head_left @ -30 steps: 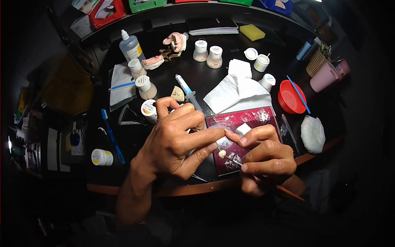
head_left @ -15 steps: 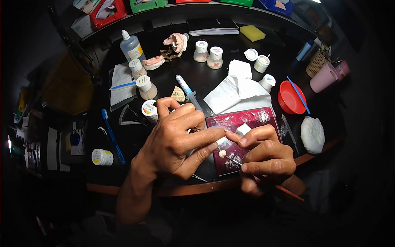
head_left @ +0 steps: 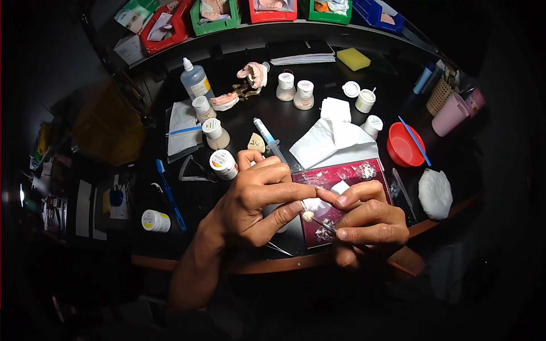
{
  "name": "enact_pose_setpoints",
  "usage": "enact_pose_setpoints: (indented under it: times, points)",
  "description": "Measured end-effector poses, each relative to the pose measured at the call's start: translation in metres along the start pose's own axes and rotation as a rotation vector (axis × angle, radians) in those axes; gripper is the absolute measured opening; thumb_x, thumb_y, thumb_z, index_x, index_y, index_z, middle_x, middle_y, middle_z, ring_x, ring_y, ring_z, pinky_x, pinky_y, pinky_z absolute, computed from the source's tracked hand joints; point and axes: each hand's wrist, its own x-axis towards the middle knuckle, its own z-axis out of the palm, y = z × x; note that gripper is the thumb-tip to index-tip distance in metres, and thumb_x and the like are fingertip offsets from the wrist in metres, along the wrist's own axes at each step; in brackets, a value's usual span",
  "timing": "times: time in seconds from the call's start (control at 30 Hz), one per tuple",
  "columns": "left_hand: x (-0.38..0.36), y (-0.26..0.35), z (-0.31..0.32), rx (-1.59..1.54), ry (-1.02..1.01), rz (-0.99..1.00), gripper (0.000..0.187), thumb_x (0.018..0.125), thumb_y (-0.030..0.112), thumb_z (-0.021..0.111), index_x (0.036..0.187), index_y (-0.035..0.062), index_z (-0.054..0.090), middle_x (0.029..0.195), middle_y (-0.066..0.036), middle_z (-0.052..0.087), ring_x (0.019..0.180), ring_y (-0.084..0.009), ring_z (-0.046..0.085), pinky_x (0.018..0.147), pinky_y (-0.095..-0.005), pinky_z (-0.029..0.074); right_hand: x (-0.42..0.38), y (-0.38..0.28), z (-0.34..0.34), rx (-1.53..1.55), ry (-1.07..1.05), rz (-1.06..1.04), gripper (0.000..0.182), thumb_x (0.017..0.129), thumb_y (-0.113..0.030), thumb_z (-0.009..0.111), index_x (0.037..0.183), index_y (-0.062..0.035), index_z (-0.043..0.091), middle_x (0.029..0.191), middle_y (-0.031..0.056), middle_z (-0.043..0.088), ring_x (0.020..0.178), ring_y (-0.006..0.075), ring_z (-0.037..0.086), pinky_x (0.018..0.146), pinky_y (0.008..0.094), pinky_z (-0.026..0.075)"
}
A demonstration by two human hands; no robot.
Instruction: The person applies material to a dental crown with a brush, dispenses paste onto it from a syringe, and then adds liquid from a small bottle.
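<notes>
My left hand (head_left: 261,199) is closed, thumb and index finger pinched by a small cream tooth-shaped piece (head_left: 307,216). What exactly the left fingers grip is hidden; a thin metal tip shows near the thumb. My right hand (head_left: 372,219) holds a slim brush (head_left: 327,227) with an orange handle, its tip against the cream piece. The two index fingertips meet above it. Under the hands lies a dark red slab (head_left: 315,237) with white powdery paste and a white block (head_left: 340,187) on it. A pair of thin metal prongs (head_left: 280,249) shows below the left hand.
Jars (head_left: 223,164), a syringe (head_left: 266,132), and dental models (head_left: 253,77) stand beyond the left hand. White tissue (head_left: 327,145) lies behind the slab. Rightward are a red bowl (head_left: 405,148) and white pad (head_left: 435,194). A blue toothbrush (head_left: 170,196) lies left. Coloured bins (head_left: 216,23) line the back shelf.
The camera view has tilted up slightly, so the bench things sit lower and farther right, and more of the bins shows. The cream piece has turned a little against the brush tip.
</notes>
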Motion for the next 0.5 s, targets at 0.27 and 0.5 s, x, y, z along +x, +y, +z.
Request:
enact_pose_setpoints:
  times: [0.27, 0.5]
  points:
    - [-0.0001, 0.0001, -0.001, 0.026, -0.015, -0.001, 0.031, 0.088, 0.021, 0.068, 0.114, 0.0134, 0.083, 0.07, 0.001, 0.052, 0.071, -0.0136, 0.047, 0.084, -0.0375, 0.027, 0.0005, -0.0001, -0.0011, -0.035, -0.013, -0.013, 0.031, 0.071, 0.006, 0.083, 0.1, -0.0017, 0.076, 0.085, 0.0085, 0.07, 0.102, 0.033, 0.069, 0.09, 0.0458, 0.063]
    - [0.0006, 0.0012, -0.0019, 0.01, -0.009, 0.009, 0.027, 0.088, 0.017, 0.073, 0.113, 0.015, 0.082, 0.073, 0.002, 0.05, 0.074, -0.0143, 0.049, 0.085, -0.038, 0.025, -0.0021, -0.002, -0.002, -0.017, -0.017, 0.014, 0.029, 0.071, 0.005, 0.084, 0.099, -0.0019, 0.076, 0.087, 0.0092, 0.07, 0.104, 0.0326, 0.069, 0.088, 0.0448, 0.062]
